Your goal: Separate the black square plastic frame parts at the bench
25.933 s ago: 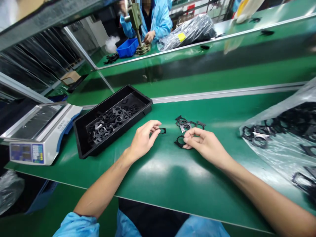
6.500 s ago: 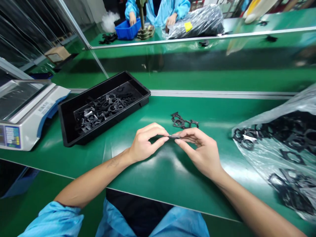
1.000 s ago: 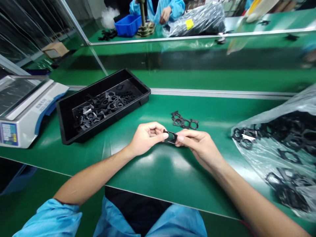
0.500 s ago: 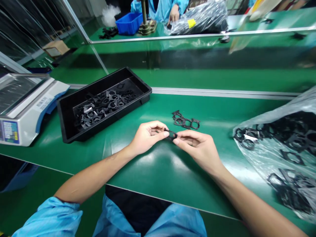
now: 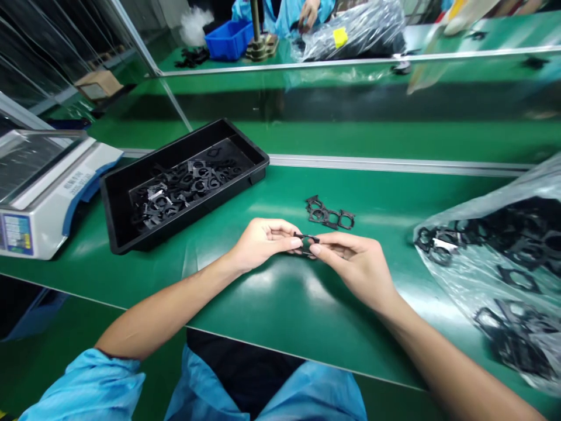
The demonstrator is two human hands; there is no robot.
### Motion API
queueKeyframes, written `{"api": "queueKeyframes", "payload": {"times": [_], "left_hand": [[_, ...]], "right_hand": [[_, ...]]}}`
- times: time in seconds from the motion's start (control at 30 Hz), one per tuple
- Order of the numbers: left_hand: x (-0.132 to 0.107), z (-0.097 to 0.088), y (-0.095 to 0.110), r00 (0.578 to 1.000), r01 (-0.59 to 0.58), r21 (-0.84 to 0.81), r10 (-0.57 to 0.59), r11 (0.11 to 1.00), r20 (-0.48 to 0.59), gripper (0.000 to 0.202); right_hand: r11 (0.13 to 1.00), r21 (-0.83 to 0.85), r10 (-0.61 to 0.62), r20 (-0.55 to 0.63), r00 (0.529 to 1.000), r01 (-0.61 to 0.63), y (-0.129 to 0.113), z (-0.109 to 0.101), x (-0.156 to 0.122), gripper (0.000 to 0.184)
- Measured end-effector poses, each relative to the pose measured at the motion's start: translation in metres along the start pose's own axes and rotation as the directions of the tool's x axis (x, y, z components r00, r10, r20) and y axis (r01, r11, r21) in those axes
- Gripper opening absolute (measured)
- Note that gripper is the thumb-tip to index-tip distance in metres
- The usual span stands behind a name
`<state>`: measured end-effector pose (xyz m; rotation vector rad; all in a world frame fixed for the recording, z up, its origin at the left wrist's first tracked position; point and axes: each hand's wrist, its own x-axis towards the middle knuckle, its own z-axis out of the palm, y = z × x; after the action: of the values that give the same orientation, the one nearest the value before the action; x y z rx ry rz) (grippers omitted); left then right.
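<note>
A small black plastic frame part (image 5: 305, 241) is pinched from both sides just above the green table (image 5: 280, 304). My left hand (image 5: 260, 242) grips its left edge with thumb and fingertips. My right hand (image 5: 357, 266) pinches its right edge. Behind the hands lies a short joined strip of the same black parts (image 5: 329, 215). A black tray (image 5: 118, 234) to the left holds several loose parts.
A weighing scale (image 5: 41, 190) stands at the far left. A clear plastic bag (image 5: 495, 245) with several black parts lies at the right. A metal rail (image 5: 394, 165) borders the conveyor behind. Across it, another person's hand (image 5: 309, 10) works by a blue bin (image 5: 228, 41).
Over the last second both hands stayed pinched on the part; it tipped from tilted facing me to lying flatter between the fingertips. The far person's hand moved up.
</note>
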<state>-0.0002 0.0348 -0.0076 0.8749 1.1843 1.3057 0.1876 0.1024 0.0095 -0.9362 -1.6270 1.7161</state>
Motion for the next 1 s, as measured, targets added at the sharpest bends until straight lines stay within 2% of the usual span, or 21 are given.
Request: {"api": "queueKeyframes", "payload": {"times": [0.1,0.23,0.37,0.53,0.7,0.83,1.0], "left_hand": [[0.0003,0.0,0.0004,0.998,0.051,-0.059,-0.049,0.997,0.035,0.044],[-0.001,0.0026,-0.0012,0.994,0.112,-0.106,-0.109,0.988,0.03,0.044],[-0.0019,0.0036,-0.0023,0.992,0.12,-0.12,-0.115,0.985,0.048,0.042],[-0.0012,-0.0007,0.0003,0.972,0.18,-0.085,-0.164,0.98,0.167,0.036],[-0.0001,-0.0032,0.0038,0.939,0.252,-0.145,-0.205,0.957,0.276,0.041],[-0.0001,-0.0015,0.0039,0.966,0.189,-0.131,-0.16,0.973,0.203,0.043],[-0.0007,0.0011,0.0013,0.994,0.086,-0.058,-0.082,0.995,0.068,0.04]], "right_hand": [[0.998,0.049,0.033,0.023,0.999,-0.034,-0.0049,-0.0006,0.0008,0.037],[0.999,0.027,0.04,0.001,0.999,-0.04,-0.0098,-0.0012,-0.0002,0.04],[0.999,0.034,0.034,0.002,0.999,-0.034,-0.0101,-0.0015,-0.0015,0.038],[0.997,0.039,0.071,0.023,0.997,-0.072,-0.0068,-0.0031,0.001,0.039],[0.99,0.07,0.116,0.08,0.99,-0.122,-0.0072,-0.0035,0.0038,0.039],[0.992,0.077,0.099,0.055,0.994,-0.103,-0.0075,-0.0026,0.0039,0.039],[0.999,-0.024,0.04,0.003,0.999,-0.04,-0.0066,-0.001,0.0018,0.042]]}}
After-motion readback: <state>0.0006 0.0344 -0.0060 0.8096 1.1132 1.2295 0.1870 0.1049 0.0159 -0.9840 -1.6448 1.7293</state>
